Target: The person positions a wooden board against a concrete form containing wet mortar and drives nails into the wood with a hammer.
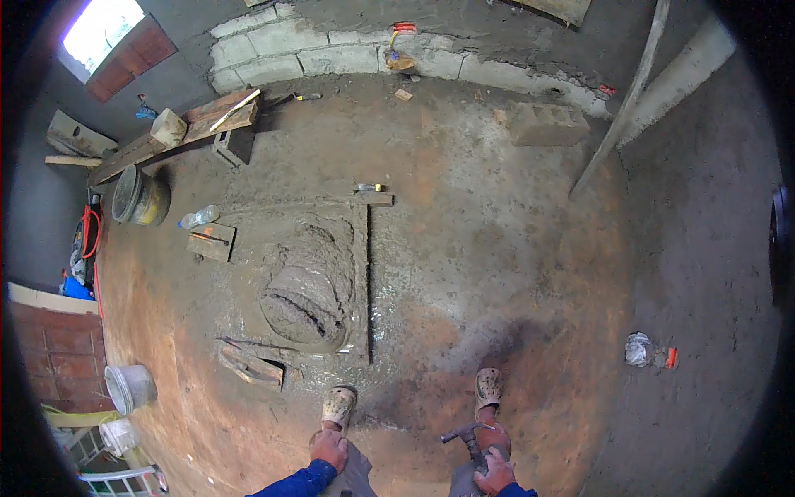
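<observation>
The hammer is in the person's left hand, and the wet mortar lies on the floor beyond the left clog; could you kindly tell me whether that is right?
Not quite: the head view shows the hammer in the person's right hand, not the left. The wet mortar does lie on the floor beyond the left clog.

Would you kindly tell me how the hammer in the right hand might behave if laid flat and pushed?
The hammer is probably stiff, as it looks solid. Its thick, metallic-looking head likely makes that end heavier. With the head set crosswise on the handle, it would probably slide or pivot rather than roll.
</observation>
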Demonstrator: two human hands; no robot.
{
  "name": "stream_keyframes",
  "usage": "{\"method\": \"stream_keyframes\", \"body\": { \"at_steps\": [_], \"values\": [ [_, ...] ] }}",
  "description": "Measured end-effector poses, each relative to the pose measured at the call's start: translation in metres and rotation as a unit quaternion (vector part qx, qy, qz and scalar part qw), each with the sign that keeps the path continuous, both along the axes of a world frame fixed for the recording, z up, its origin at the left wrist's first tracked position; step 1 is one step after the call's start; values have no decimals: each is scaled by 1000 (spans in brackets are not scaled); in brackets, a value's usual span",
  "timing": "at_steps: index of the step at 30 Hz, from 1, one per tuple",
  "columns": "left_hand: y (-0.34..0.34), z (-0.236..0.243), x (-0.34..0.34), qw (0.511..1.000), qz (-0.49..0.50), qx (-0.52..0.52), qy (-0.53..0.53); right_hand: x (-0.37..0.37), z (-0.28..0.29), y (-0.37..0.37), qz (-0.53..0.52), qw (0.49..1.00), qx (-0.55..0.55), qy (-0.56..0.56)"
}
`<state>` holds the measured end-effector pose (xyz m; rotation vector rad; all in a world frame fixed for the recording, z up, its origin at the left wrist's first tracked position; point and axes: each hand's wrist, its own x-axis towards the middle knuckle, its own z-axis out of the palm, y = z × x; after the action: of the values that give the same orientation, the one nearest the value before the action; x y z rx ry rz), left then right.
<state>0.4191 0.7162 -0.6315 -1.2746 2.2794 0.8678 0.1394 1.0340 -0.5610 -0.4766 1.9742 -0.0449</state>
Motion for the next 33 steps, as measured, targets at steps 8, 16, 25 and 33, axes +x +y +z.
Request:
{"method": "stream_keyframes", "body": {
  "at_steps": [8, 16, 25, 33],
  "values": [
    [2, -11, 7, 999, -18, -31, 28, 9, -10, 11, -3, 999, -17, 30],
    [2, -9, 1, 999, 9, 41, -26, 15, -27, 28, 38, 998, -12, 53],
    [8, -2, -2, 1000, 22, 17, 0, 10, -12, 21, -5, 1000, -9, 20],
    [12, -10, 6, 999, 29, 25, -31, 1, -13, 32, -22, 998, -42, 38]
  ]
}}
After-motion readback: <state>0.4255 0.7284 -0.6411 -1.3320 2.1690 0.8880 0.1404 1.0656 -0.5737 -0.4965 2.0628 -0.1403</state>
